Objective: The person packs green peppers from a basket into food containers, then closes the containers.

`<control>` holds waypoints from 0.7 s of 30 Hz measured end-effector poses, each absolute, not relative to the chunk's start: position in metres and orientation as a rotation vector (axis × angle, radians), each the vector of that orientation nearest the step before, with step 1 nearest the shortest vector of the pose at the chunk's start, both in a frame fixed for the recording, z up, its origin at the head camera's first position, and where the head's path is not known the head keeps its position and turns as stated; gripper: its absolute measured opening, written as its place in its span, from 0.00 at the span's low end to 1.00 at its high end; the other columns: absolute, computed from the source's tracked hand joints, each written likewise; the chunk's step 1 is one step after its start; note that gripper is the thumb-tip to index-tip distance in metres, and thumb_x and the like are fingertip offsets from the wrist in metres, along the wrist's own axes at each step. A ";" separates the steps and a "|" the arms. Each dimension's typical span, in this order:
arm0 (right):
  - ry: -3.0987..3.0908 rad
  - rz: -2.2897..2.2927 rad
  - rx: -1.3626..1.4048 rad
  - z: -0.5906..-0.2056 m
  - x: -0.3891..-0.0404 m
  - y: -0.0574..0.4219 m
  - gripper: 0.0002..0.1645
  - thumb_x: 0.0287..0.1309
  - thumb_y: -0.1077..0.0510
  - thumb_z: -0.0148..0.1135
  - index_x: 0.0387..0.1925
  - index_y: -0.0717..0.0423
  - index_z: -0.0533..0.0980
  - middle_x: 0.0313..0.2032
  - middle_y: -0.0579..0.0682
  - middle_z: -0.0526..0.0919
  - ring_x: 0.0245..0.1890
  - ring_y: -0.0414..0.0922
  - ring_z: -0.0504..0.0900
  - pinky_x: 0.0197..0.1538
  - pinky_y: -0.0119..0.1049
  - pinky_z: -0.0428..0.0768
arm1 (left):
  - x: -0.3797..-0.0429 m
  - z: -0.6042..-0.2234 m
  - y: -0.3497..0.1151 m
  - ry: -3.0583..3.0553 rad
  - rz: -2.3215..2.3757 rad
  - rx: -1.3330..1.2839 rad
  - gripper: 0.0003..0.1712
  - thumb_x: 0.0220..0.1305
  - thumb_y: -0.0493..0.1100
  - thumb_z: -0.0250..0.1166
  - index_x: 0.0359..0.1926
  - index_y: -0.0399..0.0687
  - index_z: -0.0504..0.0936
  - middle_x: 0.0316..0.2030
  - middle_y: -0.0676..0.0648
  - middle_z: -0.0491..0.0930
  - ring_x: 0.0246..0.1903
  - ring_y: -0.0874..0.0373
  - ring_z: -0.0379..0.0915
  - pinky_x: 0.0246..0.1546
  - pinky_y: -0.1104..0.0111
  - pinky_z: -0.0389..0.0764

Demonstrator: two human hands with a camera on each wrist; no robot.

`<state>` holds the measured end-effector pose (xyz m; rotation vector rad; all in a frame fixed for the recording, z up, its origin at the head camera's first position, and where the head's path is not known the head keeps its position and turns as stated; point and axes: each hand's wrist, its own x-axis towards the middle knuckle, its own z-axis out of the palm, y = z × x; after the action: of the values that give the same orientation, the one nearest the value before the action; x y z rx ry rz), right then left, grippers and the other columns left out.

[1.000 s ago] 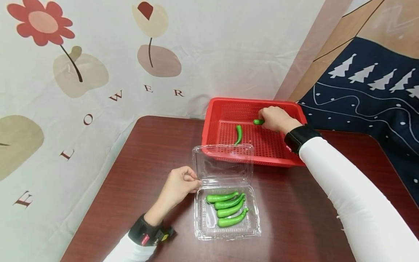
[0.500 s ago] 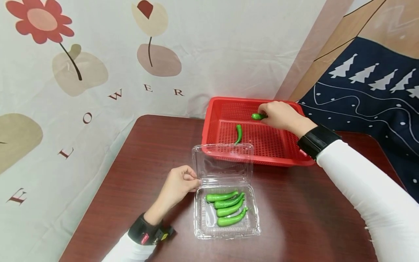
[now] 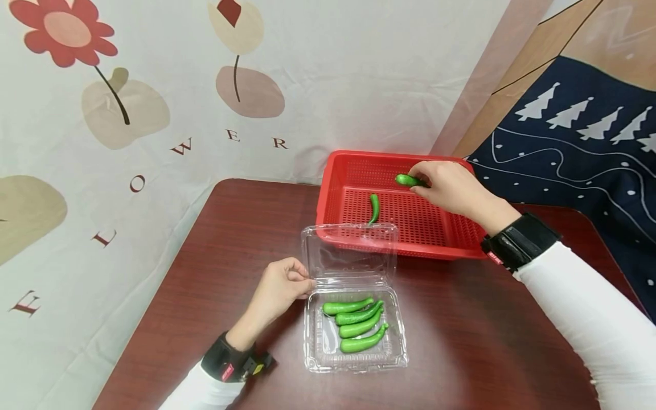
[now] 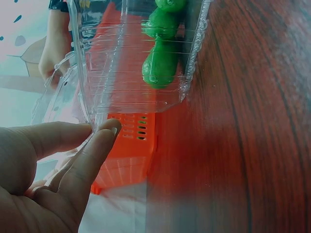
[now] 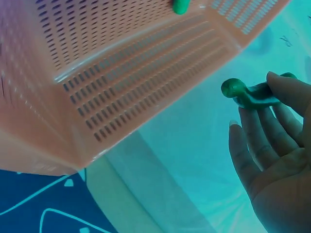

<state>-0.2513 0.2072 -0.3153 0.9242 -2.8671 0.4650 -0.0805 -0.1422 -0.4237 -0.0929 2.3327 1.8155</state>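
Observation:
My right hand pinches a green chili pepper between thumb and fingers above the red basket; the right wrist view shows the same pepper held at the fingertips. Another pepper lies on the basket floor. Near me stands a clear plastic clamshell box with its lid raised, and several green peppers lie side by side in it. My left hand pinches the box's left edge near the hinge, thumb against fingertip, as the left wrist view shows the fingers at the plastic.
The red perforated basket stands at the back of the dark wooden table. The raised clear lid overlaps its front rim in the head view. A printed cloth hangs behind the table, and a dark blue one at the right.
My right hand has lifted the pepper from low in the basket and now holds it higher, with more of it showing. The left hand and the box have stayed in place.

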 end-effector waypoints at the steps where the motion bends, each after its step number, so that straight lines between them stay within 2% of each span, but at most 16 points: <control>1: -2.854 0.472 0.927 -0.315 -0.248 0.207 0.15 0.61 0.63 0.74 0.49 0.60 0.83 0.39 0.55 0.87 0.37 0.50 0.82 0.47 0.51 0.86 | -0.080 -0.424 -0.142 2.334 1.818 -0.088 0.11 0.57 0.25 0.73 0.32 0.34 0.77 0.26 0.40 0.88 0.27 0.55 0.87 0.31 0.65 0.91; 13: -2.688 0.625 0.964 -0.302 -0.202 0.206 0.20 0.58 0.66 0.77 0.52 0.60 0.83 0.43 0.55 0.87 0.41 0.50 0.80 0.49 0.51 0.86 | -0.081 -0.423 -0.142 2.304 1.834 -0.108 0.11 0.58 0.25 0.73 0.33 0.34 0.78 0.27 0.39 0.88 0.28 0.54 0.87 0.32 0.64 0.91; 21: -2.542 0.634 1.051 -0.312 -0.178 0.201 0.24 0.51 0.67 0.81 0.51 0.60 0.84 0.43 0.54 0.88 0.44 0.49 0.83 0.50 0.51 0.87 | -0.080 -0.423 -0.142 2.319 1.825 -0.116 0.11 0.57 0.25 0.73 0.33 0.35 0.78 0.26 0.41 0.88 0.27 0.56 0.86 0.32 0.65 0.91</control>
<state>-0.1775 0.2012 -0.3117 1.0510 -2.5421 0.6338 -0.0802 -0.1415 -0.4235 -0.1164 2.3186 1.8253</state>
